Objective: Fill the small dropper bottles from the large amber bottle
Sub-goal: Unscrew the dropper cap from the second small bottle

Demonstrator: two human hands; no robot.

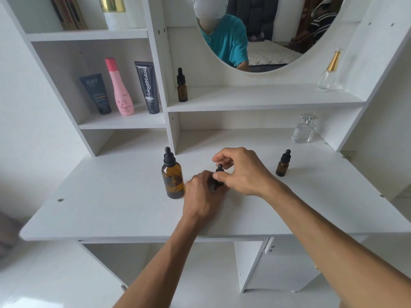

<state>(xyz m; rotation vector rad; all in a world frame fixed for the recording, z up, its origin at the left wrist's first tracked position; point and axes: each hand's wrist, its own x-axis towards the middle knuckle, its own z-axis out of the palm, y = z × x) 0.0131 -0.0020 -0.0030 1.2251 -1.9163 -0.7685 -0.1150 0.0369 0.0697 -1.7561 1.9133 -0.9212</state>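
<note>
Centrally on the white table (111, 207), a small dropper bottle (219, 180) is gripped around its body by the left hand (201, 192), while the right hand (242, 172) pinches its black cap. Just left stands the large amber bottle (172, 174), capped; another small dropper bottle (283, 163) stands well apart at right, a third (182, 86) on the shelf above.

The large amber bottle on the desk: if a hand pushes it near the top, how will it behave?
The large amber bottle looks tall and narrow, so it probably tips rather than slides. It seems glass, likely fragile and smooth.
</note>
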